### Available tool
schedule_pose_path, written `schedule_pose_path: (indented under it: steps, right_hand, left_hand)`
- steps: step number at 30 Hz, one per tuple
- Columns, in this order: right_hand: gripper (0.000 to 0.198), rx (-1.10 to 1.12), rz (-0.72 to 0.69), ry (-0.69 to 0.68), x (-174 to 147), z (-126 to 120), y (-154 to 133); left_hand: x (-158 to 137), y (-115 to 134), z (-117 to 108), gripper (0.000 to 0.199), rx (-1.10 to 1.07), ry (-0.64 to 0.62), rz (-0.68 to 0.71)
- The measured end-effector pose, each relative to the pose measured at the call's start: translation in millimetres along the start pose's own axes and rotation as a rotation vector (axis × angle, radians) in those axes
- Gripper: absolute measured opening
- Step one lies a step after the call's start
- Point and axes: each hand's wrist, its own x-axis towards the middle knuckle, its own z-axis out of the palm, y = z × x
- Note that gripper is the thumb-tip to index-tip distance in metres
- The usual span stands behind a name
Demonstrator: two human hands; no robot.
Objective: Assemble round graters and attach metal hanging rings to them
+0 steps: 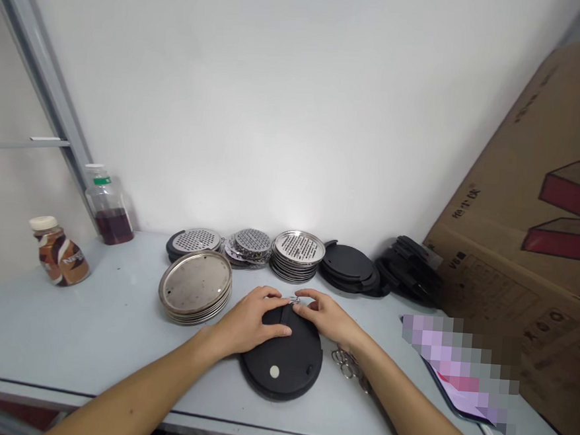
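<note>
Head view: left hand [252, 319] grips the black disc [291, 353] beneath it, right hand [331, 318] pinching a metal ring [293, 300].

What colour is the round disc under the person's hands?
The round disc is black, with a pale dot; it shows best in the head view.

A small workshop or hand-assembly corner is suggested, though which of the two cannot be told. On a pale worktable [97, 336], like parts are sorted into piles: rimmed metal discs [195, 284], perforated grater plates [299, 246] and black round covers [348, 265]. Loose metal rings [349, 367] are laid near a black disc [289, 376] handled there. The table is flanked by a printed cardboard carton [508, 219] (a coffee jar [59, 254] is also seen).
</note>
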Motion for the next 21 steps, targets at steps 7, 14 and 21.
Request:
schedule_pose_path:
  steps: [7,14,21]
  right_hand:
    - [0.035,0.352,0.190,-0.072,-5,-1,-18]
    - [0.021,0.699,0.089,-0.149,0,-6,-17]
    - [0.033,0.404,-0.087,-0.048,-3,-2,-16]
  left_hand:
    - [3,4,-6,0.038,-0.067,0.032,0.025]
    - [5,8,-7,0.038,-0.389,0.007,-0.084]
    - [6,4,-2,0.041,-0.979,0.004,-0.270]
